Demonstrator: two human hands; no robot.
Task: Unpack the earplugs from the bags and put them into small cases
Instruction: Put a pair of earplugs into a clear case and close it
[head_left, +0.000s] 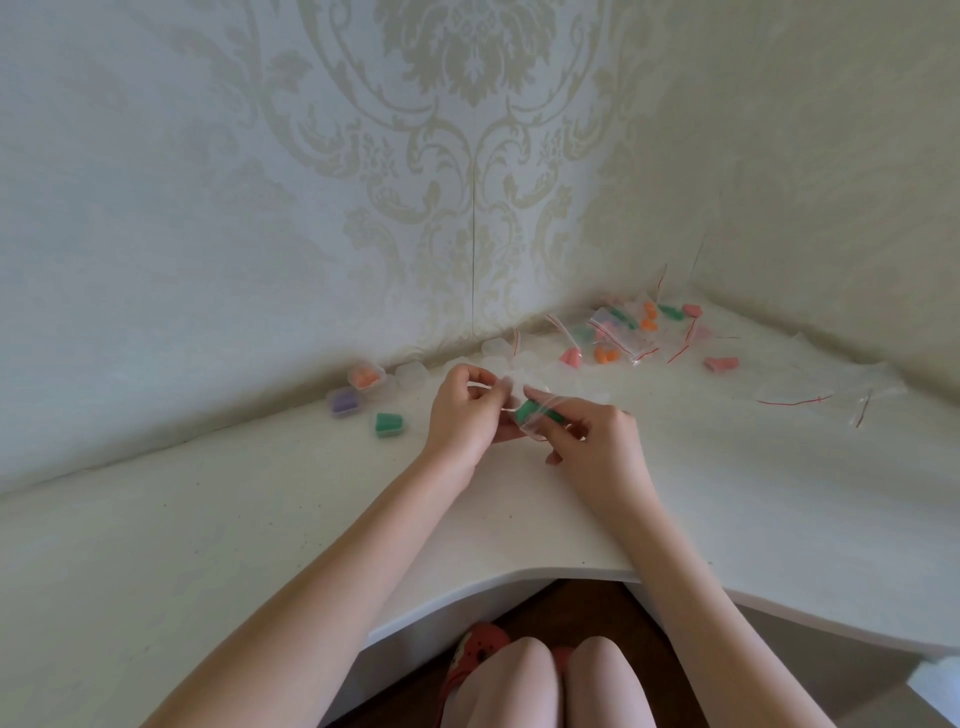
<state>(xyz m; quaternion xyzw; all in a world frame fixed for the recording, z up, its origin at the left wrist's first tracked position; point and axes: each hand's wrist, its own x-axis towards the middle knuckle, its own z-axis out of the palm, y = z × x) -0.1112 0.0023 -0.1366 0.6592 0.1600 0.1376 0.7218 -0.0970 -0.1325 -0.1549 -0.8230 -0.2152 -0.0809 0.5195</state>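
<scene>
White desktop (519, 519) is carrying everything, and it is fitting into a corner of pale patterned wallpaper (467, 156). Along the back wall to my left, three small clear plastic cases are sitting closed: one with orange earplugs (365, 376), one with purple earplugs (344, 401) and one with green earplugs (389, 424). Several clear cases without visible contents (413, 372) are lying just beyond my hands. Toward the far right corner, a loose pile of small clear zip bags with red seal strips (631, 332) is holding orange, green and pink earplugs; their exact count is blurring together. Flat clear bags (795, 397) are lying well to the right, hard to separate from the white surface.

Both of my hands are working above the desk centre on one small clear bag holding green earplugs (537, 410). My left hand (470, 415) is pinching the bag's upper edge between thumb and fingertips. My right hand (597, 441) is gripping the opposite side with curled fingers, which are partly hiding the green earplugs. I cannot tell whether the seal is parted. My knees are showing below the desk edge.
</scene>
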